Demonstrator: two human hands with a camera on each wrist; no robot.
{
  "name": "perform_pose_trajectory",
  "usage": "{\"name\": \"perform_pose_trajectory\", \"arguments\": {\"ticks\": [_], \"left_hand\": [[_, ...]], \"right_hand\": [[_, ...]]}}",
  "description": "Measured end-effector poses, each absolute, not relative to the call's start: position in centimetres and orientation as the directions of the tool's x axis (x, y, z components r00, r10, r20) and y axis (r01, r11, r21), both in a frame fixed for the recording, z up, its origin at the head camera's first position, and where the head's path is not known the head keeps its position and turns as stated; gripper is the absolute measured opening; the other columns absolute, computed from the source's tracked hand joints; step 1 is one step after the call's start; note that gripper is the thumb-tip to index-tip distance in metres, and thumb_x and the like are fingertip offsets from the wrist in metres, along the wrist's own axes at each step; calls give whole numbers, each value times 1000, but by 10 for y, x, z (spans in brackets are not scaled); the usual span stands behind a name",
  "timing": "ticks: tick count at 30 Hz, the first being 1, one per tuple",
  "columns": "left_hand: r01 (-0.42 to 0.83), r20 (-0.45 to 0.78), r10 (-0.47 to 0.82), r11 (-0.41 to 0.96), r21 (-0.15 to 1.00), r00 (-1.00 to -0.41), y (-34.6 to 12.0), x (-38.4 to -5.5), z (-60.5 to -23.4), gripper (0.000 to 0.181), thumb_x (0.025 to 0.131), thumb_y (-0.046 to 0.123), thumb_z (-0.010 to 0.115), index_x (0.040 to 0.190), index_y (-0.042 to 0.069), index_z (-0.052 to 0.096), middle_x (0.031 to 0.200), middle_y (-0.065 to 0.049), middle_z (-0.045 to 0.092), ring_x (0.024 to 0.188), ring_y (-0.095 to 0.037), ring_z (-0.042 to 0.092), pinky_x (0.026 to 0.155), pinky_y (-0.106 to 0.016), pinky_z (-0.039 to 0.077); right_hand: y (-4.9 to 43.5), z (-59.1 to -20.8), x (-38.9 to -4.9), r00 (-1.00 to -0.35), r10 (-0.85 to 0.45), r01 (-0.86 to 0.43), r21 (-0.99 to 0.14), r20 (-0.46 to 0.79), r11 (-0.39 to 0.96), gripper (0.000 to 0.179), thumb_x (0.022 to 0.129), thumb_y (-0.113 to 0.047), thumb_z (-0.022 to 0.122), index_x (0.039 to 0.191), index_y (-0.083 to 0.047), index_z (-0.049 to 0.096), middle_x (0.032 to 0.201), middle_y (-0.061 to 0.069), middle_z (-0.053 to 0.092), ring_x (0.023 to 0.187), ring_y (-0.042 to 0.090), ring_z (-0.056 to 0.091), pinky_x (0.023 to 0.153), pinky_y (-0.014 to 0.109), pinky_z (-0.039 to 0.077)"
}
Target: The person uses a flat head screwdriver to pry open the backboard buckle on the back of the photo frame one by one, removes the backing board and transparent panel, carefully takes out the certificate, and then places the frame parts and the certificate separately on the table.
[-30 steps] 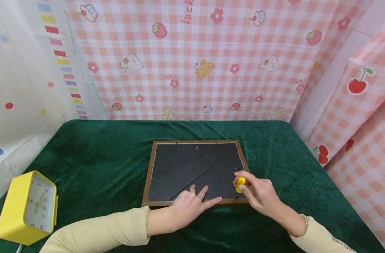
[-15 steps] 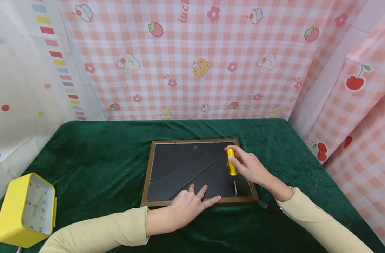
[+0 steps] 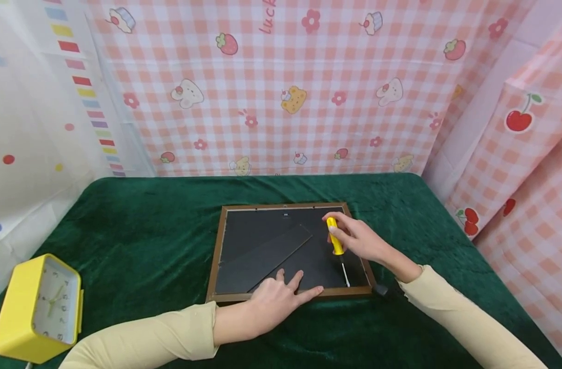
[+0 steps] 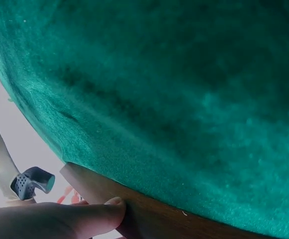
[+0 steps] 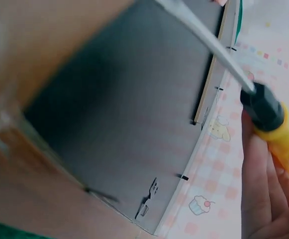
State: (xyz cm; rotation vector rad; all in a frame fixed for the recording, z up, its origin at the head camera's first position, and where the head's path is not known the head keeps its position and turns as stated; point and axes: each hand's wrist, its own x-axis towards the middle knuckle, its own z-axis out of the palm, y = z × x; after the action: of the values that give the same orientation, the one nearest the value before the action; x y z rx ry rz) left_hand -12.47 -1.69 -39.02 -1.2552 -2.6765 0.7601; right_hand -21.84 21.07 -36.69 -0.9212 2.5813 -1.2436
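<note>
A picture frame with a brown rim (image 3: 220, 241) lies face down, its black backing board (image 3: 257, 236) upward. My left hand (image 3: 281, 302) rests on the near rim with fingers spread; the left wrist view has its thumb (image 4: 109, 214) against the wooden side. In my right hand (image 3: 366, 243) is a yellow-handled screwdriver (image 3: 338, 248), tip down by the near right corner of the backing. Its metal shaft (image 5: 214, 45) crosses the right wrist view. Small dark tabs (image 5: 183, 177) line the frame's inner edge there, near a metal hanger (image 5: 149, 196).
A yellow alarm clock (image 3: 20, 302) stands at the left of the green-covered table (image 3: 156, 230). Pink checked cloth (image 3: 262, 72) hangs behind and to the right. A small dark device (image 3: 379, 290) is under my right wrist.
My right hand first moved away from me and left, bringing the screwdriver more upright into view. Since then its handle has tilted slightly left. The left hand keeps its place on the frame.
</note>
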Motion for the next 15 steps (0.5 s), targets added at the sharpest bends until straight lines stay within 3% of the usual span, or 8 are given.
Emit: {"name": "perform_pose_trajectory", "arguments": {"ticks": [6,10,15], "left_hand": [[690,-121,739,540,-482,-663,-18,-126,-389,70,86,21,59,138,42,17,132,2,41,99,-20,55,35,-18,31],[701,-123,744,541,-464,-656,-18,-125,-389,70,86,21,58,138,42,17,132,1,41,99,-21,55,35,-18,30],[704,-125,745,542,-459,-655,-17,-126,-390,69,86,21,58,138,42,17,132,2,41,99,-20,55,35,-18,30]], "right_hand": [[212,-361,-209,-845,-499,-459,-739,192,492,29,95,-18,41,123,-11,39,86,13,57,63,12,58,60,42,48],[207,-348,-195,-852,-480,-452,-754,207,477,28,95,-10,41,123,-6,39,84,10,56,65,16,61,59,44,47],[204,-341,-186,-843,-482,-477,-743,238,469,28,94,-6,41,121,-1,39,82,6,56,65,20,61,58,38,48]]}}
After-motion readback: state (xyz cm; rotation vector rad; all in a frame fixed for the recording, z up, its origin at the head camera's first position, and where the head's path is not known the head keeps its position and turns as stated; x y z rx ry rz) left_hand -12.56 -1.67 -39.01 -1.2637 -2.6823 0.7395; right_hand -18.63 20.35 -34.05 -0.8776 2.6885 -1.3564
